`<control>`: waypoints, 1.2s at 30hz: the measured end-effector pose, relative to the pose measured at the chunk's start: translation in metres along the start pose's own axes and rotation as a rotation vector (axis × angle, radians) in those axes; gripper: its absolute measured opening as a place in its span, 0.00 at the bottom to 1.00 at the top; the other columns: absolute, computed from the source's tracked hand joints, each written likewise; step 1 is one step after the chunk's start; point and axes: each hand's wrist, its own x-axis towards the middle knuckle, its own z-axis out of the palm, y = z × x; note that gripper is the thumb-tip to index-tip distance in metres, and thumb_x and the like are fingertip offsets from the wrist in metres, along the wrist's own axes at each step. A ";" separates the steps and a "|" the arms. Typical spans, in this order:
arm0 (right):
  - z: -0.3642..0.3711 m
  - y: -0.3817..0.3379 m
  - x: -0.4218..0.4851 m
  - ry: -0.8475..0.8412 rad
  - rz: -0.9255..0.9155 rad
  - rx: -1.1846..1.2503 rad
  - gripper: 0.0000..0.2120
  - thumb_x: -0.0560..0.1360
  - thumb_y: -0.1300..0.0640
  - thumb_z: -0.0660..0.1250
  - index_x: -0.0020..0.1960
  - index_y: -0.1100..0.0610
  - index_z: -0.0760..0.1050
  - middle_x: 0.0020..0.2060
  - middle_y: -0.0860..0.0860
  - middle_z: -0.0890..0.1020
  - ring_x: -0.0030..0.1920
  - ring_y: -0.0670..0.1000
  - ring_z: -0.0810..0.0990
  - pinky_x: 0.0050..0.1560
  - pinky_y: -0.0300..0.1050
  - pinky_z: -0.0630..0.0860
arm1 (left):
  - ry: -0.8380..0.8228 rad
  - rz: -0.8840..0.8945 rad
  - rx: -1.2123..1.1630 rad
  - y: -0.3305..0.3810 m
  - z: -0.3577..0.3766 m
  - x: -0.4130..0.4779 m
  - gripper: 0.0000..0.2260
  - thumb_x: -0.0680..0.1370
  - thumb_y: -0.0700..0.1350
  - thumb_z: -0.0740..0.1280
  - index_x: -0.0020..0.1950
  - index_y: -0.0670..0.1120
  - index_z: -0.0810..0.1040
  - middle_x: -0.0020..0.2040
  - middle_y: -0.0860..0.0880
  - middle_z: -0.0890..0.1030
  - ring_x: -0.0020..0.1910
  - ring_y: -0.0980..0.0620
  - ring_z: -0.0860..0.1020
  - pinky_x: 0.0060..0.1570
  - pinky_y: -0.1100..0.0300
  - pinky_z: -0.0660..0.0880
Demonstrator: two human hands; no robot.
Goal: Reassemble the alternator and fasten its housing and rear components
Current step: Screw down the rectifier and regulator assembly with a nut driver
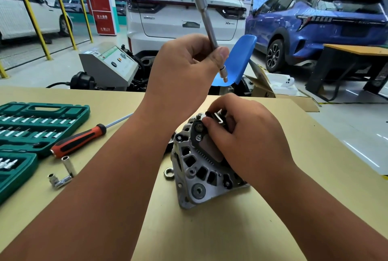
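The silver alternator [197, 179] lies tilted on the tan bench [273, 208], rear side toward me, with bolts and vent slots showing. My right hand [245, 134] rests on its upper rear, fingers closed on a black rear part with a metal clip [218, 118]. My left hand [184, 71] is raised above the bench, gripping a long silver extension bar [206, 21] that points up, a small socket at its lower end [223, 72].
An open green socket set case [35, 126] sits at the left. Beside it lie an orange-and-black screwdriver [81, 140], two loose sockets [63, 173] and a steel washer [169, 173]. Cars, a blue chair and a grey machine stand beyond the bench.
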 end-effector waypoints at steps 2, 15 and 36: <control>-0.001 0.000 0.000 0.004 -0.011 0.028 0.05 0.75 0.47 0.70 0.49 0.47 0.79 0.29 0.37 0.64 0.38 0.47 0.69 0.36 0.45 0.66 | 0.002 0.009 0.004 0.000 -0.001 0.000 0.07 0.84 0.48 0.71 0.50 0.47 0.87 0.41 0.57 0.86 0.42 0.48 0.83 0.48 0.46 0.82; 0.001 0.003 -0.003 0.076 0.122 0.238 0.09 0.79 0.41 0.61 0.53 0.45 0.72 0.35 0.44 0.76 0.40 0.47 0.75 0.39 0.41 0.70 | 0.068 -0.022 -0.088 -0.008 -0.017 -0.037 0.09 0.83 0.51 0.66 0.50 0.49 0.83 0.40 0.50 0.85 0.38 0.48 0.81 0.39 0.52 0.77; 0.003 0.004 -0.007 0.147 0.207 0.407 0.08 0.81 0.50 0.61 0.59 0.46 0.70 0.35 0.44 0.75 0.38 0.47 0.77 0.38 0.46 0.69 | 0.144 -0.042 -0.203 -0.024 0.006 -0.090 0.07 0.86 0.45 0.66 0.54 0.51 0.83 0.49 0.55 0.88 0.52 0.55 0.85 0.55 0.62 0.78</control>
